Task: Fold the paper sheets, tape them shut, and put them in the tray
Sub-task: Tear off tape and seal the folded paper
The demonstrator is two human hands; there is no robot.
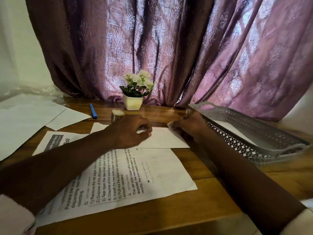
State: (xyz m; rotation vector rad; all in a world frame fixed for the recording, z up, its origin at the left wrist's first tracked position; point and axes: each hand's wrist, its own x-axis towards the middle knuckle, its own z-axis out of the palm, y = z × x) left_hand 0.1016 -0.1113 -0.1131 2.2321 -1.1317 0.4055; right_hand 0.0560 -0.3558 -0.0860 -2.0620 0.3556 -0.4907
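A folded white paper (pixel 164 139) lies on the wooden table, above a printed instruction sheet (pixel 152 172). My left hand (pixel 133 131) rests on the folded paper's left part, curled fingertips pressing it down. My right hand (pixel 189 127) is at the paper's far right corner, fingers pinched on a small pale strip (pixel 171 125) that looks like tape; it is blurred. A small tape roll (pixel 117 115) stands just behind my left hand. The grey lattice tray (pixel 254 145) sits to the right with a white paper (pixel 227 127) lying inside it.
Blank white sheets (pixel 28 119) lie at the left with crumpled clear plastic (pixel 37 89) behind them. A blue pen (pixel 93 111) and a white pot of white flowers (pixel 133 102) stand at the back. A purple curtain (pixel 169 48) hangs behind the table.
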